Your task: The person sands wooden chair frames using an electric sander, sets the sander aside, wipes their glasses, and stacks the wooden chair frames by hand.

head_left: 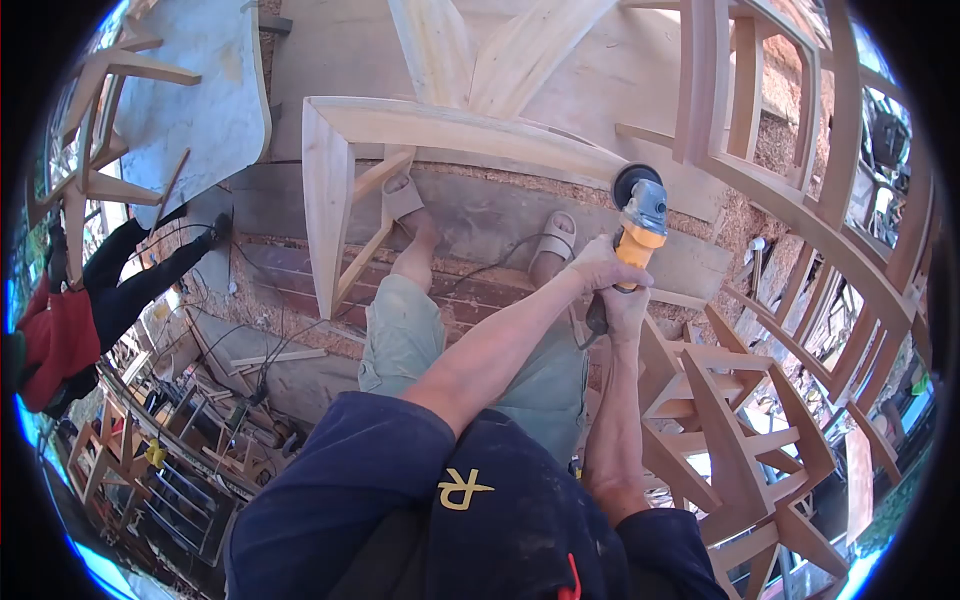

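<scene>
An angle grinder (640, 235) with a yellow body and grey head is held out in front of me by both hands. My left hand (596, 264) is closed round the body near the head. Closer to me, my right hand (625, 308) wraps the rear of the grinder, where the dark cord comes out. The round dark disc (636, 186) is at the right end of a pale wooden frame (450, 132); whether it touches the wood I cannot tell. That frame has a long rail and angled legs, and stands across my feet.
Wooden chair frames (740, 430) are stacked at my right, with taller curved frames (800, 200) beyond. Cords (480, 268) cross the sawdust-strewn floor. A person in a red top (62, 345) is at the left, near a pale board (190, 90).
</scene>
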{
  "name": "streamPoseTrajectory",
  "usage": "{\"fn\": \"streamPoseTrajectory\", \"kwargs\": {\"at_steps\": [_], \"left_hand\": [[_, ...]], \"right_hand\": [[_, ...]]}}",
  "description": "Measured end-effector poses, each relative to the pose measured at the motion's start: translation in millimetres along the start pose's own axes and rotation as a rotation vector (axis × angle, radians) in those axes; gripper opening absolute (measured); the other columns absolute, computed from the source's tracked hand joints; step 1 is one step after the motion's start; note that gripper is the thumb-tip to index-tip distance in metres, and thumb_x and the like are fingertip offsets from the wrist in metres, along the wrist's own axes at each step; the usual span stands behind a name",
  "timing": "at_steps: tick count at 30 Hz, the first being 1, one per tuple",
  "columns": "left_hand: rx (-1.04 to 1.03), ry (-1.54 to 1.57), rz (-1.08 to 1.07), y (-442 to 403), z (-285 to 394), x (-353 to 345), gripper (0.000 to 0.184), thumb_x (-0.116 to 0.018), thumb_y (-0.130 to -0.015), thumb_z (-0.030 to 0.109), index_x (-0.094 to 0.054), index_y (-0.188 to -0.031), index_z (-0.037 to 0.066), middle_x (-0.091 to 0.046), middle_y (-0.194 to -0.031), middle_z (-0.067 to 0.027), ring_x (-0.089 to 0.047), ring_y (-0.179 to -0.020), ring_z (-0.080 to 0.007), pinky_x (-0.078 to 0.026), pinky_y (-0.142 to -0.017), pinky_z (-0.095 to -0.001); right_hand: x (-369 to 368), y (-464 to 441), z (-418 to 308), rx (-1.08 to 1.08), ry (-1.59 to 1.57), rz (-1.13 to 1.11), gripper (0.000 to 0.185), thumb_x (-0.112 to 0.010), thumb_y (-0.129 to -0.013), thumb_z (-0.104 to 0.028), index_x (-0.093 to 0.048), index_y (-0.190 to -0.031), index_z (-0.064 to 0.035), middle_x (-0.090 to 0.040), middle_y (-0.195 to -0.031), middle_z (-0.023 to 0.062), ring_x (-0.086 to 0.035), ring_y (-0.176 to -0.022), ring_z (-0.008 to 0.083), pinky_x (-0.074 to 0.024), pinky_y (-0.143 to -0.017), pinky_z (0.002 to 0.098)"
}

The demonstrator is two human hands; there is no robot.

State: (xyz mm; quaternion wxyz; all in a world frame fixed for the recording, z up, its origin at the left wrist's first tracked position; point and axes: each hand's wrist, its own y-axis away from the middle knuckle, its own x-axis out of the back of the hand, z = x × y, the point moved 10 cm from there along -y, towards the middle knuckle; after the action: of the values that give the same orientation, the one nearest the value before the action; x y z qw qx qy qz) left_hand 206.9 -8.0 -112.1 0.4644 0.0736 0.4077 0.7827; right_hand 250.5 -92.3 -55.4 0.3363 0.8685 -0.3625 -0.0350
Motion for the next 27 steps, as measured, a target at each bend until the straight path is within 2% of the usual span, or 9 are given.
{"fn": "streamPoseTrajectory", "kwargs": {"at_steps": [2, 5, 6, 8, 11, 14, 22, 25, 27], "left_hand": [[0.028, 0.001, 0.037, 17, -6, 3, 0.058, -0.094, -0.066, 0.022, -0.068, -0.114, 0.004, -0.074, -0.105, -0.0066, -0.071, -0.096, -0.016, -0.057, -0.092, -0.0337], [-0.025, 0.211, 0.001, 24, -16, 26, 0.073, -0.094, -0.059, 0.042, -0.071, -0.114, 0.0, -0.075, -0.11, -0.0141, -0.073, -0.098, -0.0243, -0.058, -0.09, -0.0376], [-0.016, 0.369, 0.058, 35, -7, 39, 0.063, -0.094, -0.065, 0.021, -0.065, -0.118, 0.003, -0.074, -0.103, -0.0058, -0.071, -0.095, -0.0158, -0.057, -0.093, -0.0336], [-0.049, 0.47, 0.056, 54, 14, 65, 0.057, -0.093, -0.066, 0.02, -0.067, -0.113, 0.003, -0.074, -0.102, -0.0057, -0.071, -0.094, -0.0156, -0.057, -0.092, -0.0335], [-0.076, 0.483, 0.114, 63, 11, 98, 0.047, -0.092, -0.067, 0.021, -0.071, -0.105, 0.003, -0.075, -0.099, -0.0055, -0.071, -0.092, -0.0155, -0.057, -0.09, -0.033], [-0.124, 0.498, 0.122, 79, 14, 132, 0.046, -0.091, -0.068, 0.02, -0.071, -0.105, 0.003, -0.075, -0.098, -0.0054, -0.071, -0.093, -0.0155, -0.057, -0.09, -0.0327], [-0.204, 0.673, 0.18, 116, 20, 224, 0.043, -0.091, -0.068, 0.017, -0.071, -0.103, 0.004, -0.075, -0.098, -0.0059, -0.071, -0.093, -0.0153, -0.057, -0.091, -0.033], [-0.203, 0.709, 0.262, 132, 16, 263, 0.057, -0.094, -0.065, 0.019, -0.067, -0.112, 0.003, -0.074, -0.101, -0.0069, -0.072, -0.093, -0.0164, -0.059, -0.088, -0.0333], [-0.208, 0.704, 0.279, 138, 12, 286, 0.055, -0.094, -0.065, 0.02, -0.068, -0.111, 0.003, -0.074, -0.101, -0.0071, -0.072, -0.093, -0.0164, -0.059, -0.088, -0.0332]], "right_hand": [[-7, 12, -4, -0.006, -0.009, -0.002, 0.048, -0.087, -0.076, -0.012, -0.065, -0.117, 0.0005, -0.071, -0.105, 0.0047, -0.069, -0.093, 0.0157, -0.0556, -0.084, 0.0316], [-33, 9, -11, 0.076, 0.156, -0.028, 0.044, -0.085, -0.078, -0.015, -0.068, -0.114, 0.0038, -0.073, -0.101, 0.0058, -0.07, -0.087, 0.0145, -0.0565, -0.079, 0.031], [-43, 7, -16, 0.109, 0.174, -0.044, 0.043, -0.085, -0.078, -0.015, -0.068, -0.113, 0.0035, -0.073, -0.101, 0.0061, -0.07, -0.088, 0.0149, -0.0564, -0.079, 0.0312], [-69, 4, -26, 0.176, 0.21, -0.083, 0.043, -0.085, -0.078, -0.015, -0.068, -0.113, 0.0029, -0.073, -0.101, 0.0066, -0.07, -0.09, 0.0155, -0.0562, -0.081, 0.0318], [-105, 6, -30, 0.073, 0.278, -0.157, 0.057, -0.087, -0.075, -0.018, -0.063, -0.124, -0.0026, -0.071, -0.113, 0.0103, -0.071, -0.103, 0.0227, -0.0547, -0.09, 0.0357], [-140, 14, -56, 0.122, 0.306, -0.15, 0.044, -0.085, -0.078, -0.017, -0.067, -0.113, 0.0016, -0.074, -0.102, 0.0096, -0.071, -0.093, 0.0174, -0.0555, -0.083, 0.0336], [-240, 18, -83, 0.157, 0.396, -0.263, 0.055, -0.087, -0.076, -0.022, -0.064, -0.12, -0.0003, -0.074, -0.105, 0.0135, -0.073, -0.098, 0.0234, -0.0564, -0.085, 0.0367], [-282, 20, -96, 0.159, 0.44, -0.318, 0.059, -0.087, -0.075, -0.026, -0.063, -0.121, 0.0011, -0.074, -0.104, 0.017, -0.074, -0.099, 0.0253, -0.0568, -0.085, 0.0373], [-307, 21, -102, 0.141, 0.487, -0.348, 0.058, -0.087, -0.075, -0.027, -0.063, -0.121, 0.0006, -0.074, -0.105, 0.0168, -0.074, -0.1, 0.026, -0.0565, -0.086, 0.038]]}}
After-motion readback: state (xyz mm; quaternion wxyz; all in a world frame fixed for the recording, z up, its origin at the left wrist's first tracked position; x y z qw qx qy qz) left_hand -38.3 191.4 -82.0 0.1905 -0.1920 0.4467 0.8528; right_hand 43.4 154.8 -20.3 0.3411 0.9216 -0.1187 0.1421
